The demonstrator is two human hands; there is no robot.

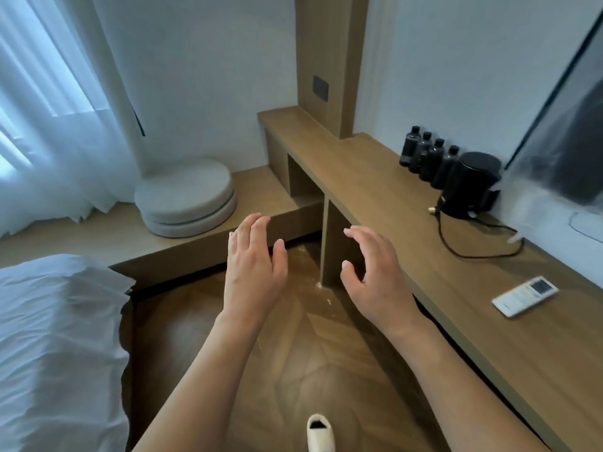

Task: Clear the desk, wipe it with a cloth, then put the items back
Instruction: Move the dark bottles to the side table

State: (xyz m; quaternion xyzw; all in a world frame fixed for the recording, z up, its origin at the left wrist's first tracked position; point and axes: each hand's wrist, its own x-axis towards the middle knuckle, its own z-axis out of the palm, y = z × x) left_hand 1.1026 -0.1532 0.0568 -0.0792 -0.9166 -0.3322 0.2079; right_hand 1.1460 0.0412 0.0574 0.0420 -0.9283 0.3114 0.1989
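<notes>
We hold both arms out over the wooden floor [293,353], short of the desk [375,190] that runs along the wall to our right. Our left hand [253,272] is raised with its fingers straight and loosely spread, grasping nothing. Our right hand [375,275] hovers beside it, fingers gently bent and thumb apart, likewise holding nothing and touching nothing.

On the desk, four dark bottles [427,159] stand in a row against the wall, the nearest one just beside a black kettle [470,187] (its cord [473,249] loops across the desktop toward us). A white remote control [524,295] lies flat nearer to us, well apart from the kettle. A dark screen [567,141] leans above the desk's far side, blurred.

To the left, two round grey cushions [186,197] are stacked on a low wooden platform [98,233] by a sheer curtain [42,125], and white bedding [58,347] fills the lower left corner. A pale slipper [319,432] shows at the bottom edge.
</notes>
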